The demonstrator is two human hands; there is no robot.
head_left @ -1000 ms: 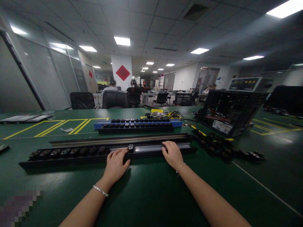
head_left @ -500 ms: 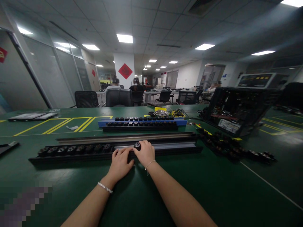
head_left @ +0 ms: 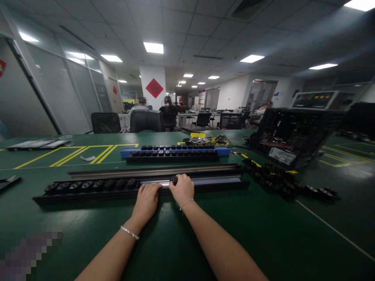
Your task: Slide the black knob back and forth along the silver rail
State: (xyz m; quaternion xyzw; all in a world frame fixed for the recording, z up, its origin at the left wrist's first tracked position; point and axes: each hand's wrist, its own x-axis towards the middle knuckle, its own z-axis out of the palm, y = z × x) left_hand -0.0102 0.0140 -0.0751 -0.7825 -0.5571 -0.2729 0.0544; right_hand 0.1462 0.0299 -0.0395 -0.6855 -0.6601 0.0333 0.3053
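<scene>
A long black power track (head_left: 216, 182) lies across the green table, with a pale strip along its inside. Several black socket modules (head_left: 98, 184) sit in a row in its left part. Near the track's middle, my left hand (head_left: 147, 201) grips the front edge, fingers bent over it. Just to the right, my right hand (head_left: 183, 190) is closed on one small black socket module (head_left: 174, 180) at the track's channel. Most of that module is behind the fingers, so whether it is seated cannot be told. Between the hands, a bright strip of the channel shows.
Behind lies a second long rail (head_left: 117, 171). Beyond it, a blue rail (head_left: 225, 151) stands by a row of modules. A heap of loose black modules (head_left: 272, 179) lies right, before an open computer case (head_left: 293, 136). Flat panels (head_left: 35, 144) rest far left. People sit in the background.
My right hand has shifted slightly right with the socket module, which is now more covered by the fingers. My left thumb has drawn in, and the gap between the hands has widened.
</scene>
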